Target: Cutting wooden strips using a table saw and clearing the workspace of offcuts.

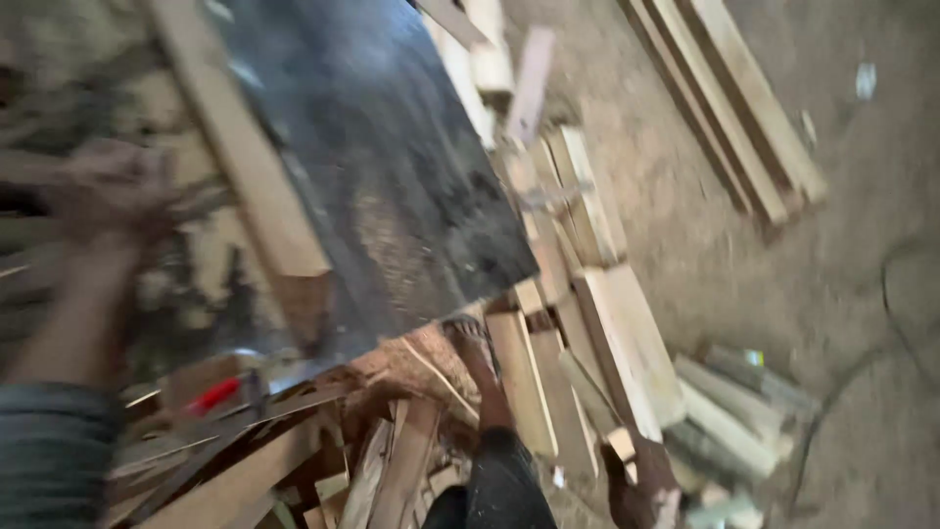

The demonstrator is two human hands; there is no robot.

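Observation:
My left hand is raised at the left, blurred by motion, and its striped sleeve fills the lower left corner. The hand hovers over pale wood scraps, just left of a long wooden plank that lies along a dark metal table top. The blur hides whether the fingers hold anything. My right hand is out of view. My leg and sandalled foot stand below the table's corner, among offcuts.
Short pale wood blocks lie piled on the dusty floor right of the table. Long planks lie at the upper right. Splintered scraps and a red-handled object sit under the table edge. A dark cable curves along the right.

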